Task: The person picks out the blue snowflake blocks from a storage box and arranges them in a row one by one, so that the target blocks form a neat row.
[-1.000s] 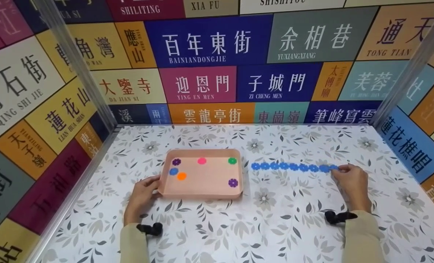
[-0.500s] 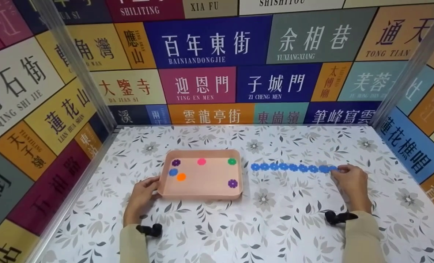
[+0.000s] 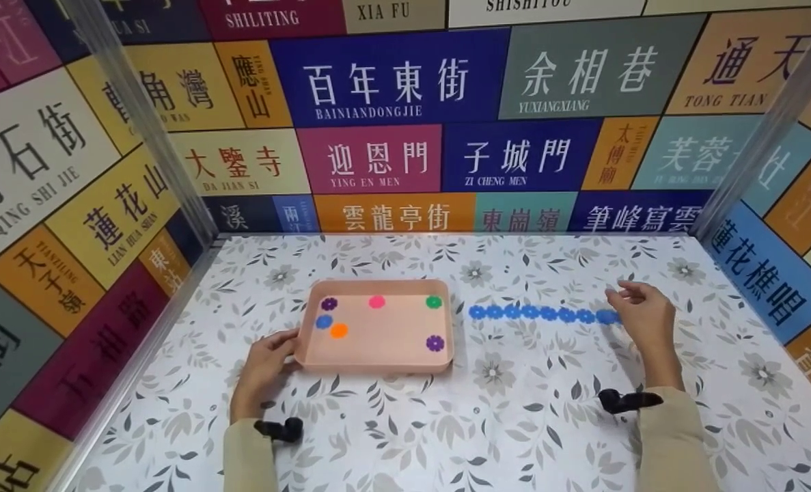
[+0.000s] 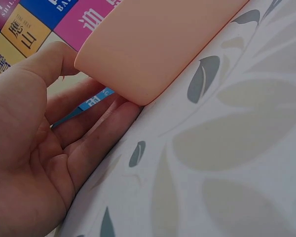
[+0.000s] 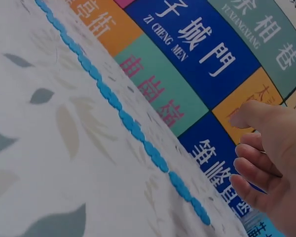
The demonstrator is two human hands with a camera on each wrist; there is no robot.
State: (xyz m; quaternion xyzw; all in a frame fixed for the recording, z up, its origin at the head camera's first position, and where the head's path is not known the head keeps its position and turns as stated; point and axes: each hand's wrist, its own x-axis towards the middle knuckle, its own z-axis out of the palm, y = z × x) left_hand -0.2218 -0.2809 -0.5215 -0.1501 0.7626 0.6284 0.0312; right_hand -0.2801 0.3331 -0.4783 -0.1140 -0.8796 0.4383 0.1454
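Note:
On the table, a row of blue flower-shaped discs (image 3: 529,312) runs rightward from near the tray. My right hand (image 3: 648,321) hovers over its right end, with thumb and forefinger apart and nothing held; the other fingers curl loosely. The hand hides the end of the row in the head view, but the right wrist view shows the discs (image 5: 133,126) lying flat in a line. My left hand (image 3: 268,362) holds the pink tray (image 3: 378,367) at its left side, thumb by the rim and fingers against the lower wall.
Inside the tray lie several loose discs: purple (image 3: 435,343), green (image 3: 434,302), pink (image 3: 376,302), orange (image 3: 339,331) and blue (image 3: 324,321). A flowered cloth (image 3: 432,437) covers the table. Printed sign panels (image 3: 385,75) wall in the back and sides.
My right hand has let go of the disc at the row's right end and lifted slightly up and left, its fingers opening. The left hand and tray stay still.

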